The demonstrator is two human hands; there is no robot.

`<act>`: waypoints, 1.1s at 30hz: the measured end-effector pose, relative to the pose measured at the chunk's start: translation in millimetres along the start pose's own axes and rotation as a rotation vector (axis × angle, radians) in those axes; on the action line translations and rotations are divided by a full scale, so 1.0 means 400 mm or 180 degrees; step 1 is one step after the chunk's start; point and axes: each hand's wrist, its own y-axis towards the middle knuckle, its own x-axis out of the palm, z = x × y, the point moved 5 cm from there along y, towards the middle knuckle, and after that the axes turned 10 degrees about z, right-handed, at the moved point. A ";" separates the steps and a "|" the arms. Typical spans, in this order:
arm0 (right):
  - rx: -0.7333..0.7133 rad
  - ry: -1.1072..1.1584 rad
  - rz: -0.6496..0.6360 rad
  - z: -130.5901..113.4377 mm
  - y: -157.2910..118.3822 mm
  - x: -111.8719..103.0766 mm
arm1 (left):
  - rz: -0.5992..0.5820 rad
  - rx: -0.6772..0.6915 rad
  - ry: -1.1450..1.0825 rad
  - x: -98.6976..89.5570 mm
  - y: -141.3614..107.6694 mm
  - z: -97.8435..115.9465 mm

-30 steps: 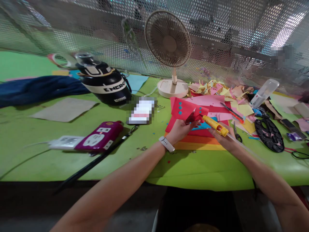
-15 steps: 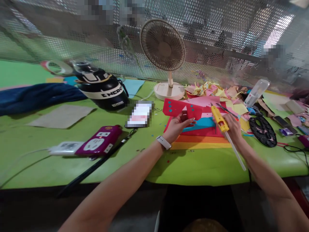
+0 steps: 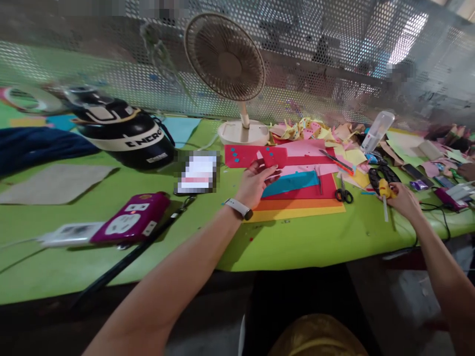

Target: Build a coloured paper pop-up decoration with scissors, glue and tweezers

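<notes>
My left hand (image 3: 253, 187) pinches a red paper piece (image 3: 243, 155) with small blue diamonds on it and a pale triangular spot near the fingers. Under that hand lie coloured sheets: a blue strip (image 3: 293, 184), a red sheet, and an orange and yellow sheet (image 3: 297, 210). Over at the right, my right hand (image 3: 403, 200) is closed around a yellow glue gun (image 3: 385, 189), its clear glue stick pointing down toward me. Black-handled scissors (image 3: 344, 194) lie between the two hands, at the edge of the sheets.
Behind the papers stand a fan (image 3: 241, 132) and a heap of paper scraps (image 3: 304, 129). A black palette (image 3: 389, 174) lies beside the glue gun. To the left are a large black bottle (image 3: 129, 141), a phone (image 3: 198, 170) and a purple power strip (image 3: 131, 217).
My right hand has carried the glue gun away to the right, uncovering the scissors. The left hand keeps the red paper, now a little lower over the sheets. The view has shifted right.
</notes>
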 end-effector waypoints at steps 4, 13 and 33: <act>-0.0105 0.0272 -0.0289 0.057 -0.009 -0.011 | 0.0037 0.0019 0.0081 -0.005 0.005 -0.004; -0.1593 0.0505 0.0354 -0.240 0.000 -0.068 | 0.0079 -0.0118 0.0183 -0.007 0.008 -0.013; -0.2048 0.1962 0.1343 -0.494 0.017 -0.069 | 0.0152 -0.0346 0.0163 -0.020 0.013 -0.023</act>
